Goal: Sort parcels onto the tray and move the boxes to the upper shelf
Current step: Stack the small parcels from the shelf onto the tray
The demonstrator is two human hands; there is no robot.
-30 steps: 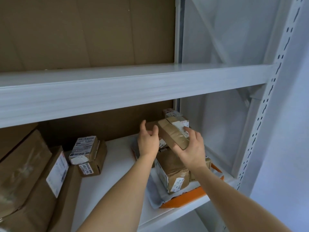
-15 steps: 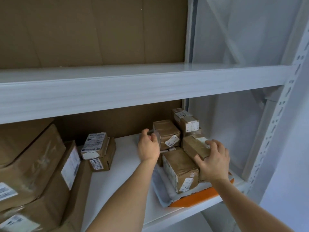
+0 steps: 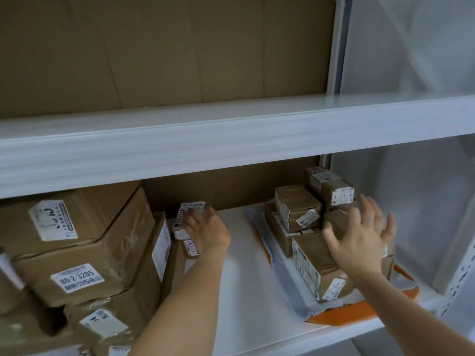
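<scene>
At centre frame the left hand (image 3: 205, 228) grips a small labelled parcel (image 3: 186, 218) stacked on another on the lower shelf (image 3: 246, 283). At right, the right hand (image 3: 359, 242) hovers with fingers spread, holding nothing, over brown parcels (image 3: 298, 206) piled on the orange tray (image 3: 341, 314). Large cardboard boxes (image 3: 84, 247) fill the lower left; the upper shelf (image 3: 231, 132) spans above.

White lower shelf (image 3: 246, 291), orange tray (image 3: 341, 316) at its right end lined with grey wrapping and stacked with small brown parcels, two small labelled boxes (image 3: 189, 237) stacked mid-shelf, large cardboard boxes (image 3: 84, 250) piled at the left, white upper shelf (image 3: 231, 116) above, bare.
</scene>
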